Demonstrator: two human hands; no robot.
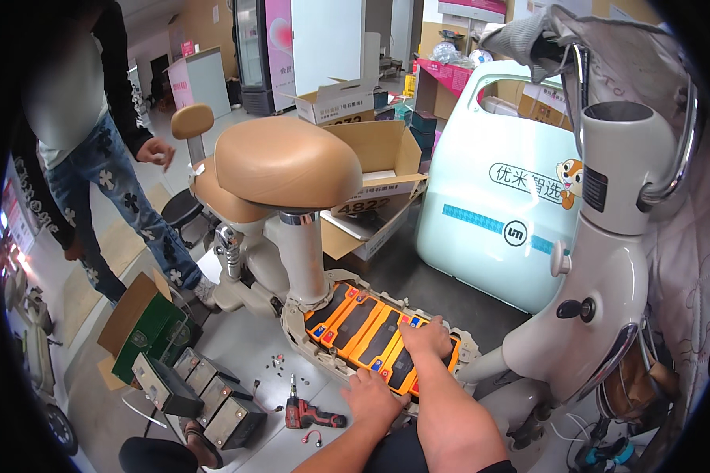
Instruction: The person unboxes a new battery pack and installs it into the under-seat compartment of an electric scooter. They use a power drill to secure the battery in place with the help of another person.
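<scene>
Several orange and black batteries lie side by side in the open floor compartment of a beige electric scooter. Red and blue terminal markings show at their ends. My right hand rests on the far end of a battery towards the front of the row. At the near end, by the compartment rim, is my left hand, its fingers bent. Where the fingertips meet the battery is partly hidden, so I cannot tell gripping from pressing.
A red and black cordless drill lies on the floor near small loose fasteners. Grey used batteries stand beside a green carton. Another person stands at left. Beyond the scooter are an open carton and a mint-green panel.
</scene>
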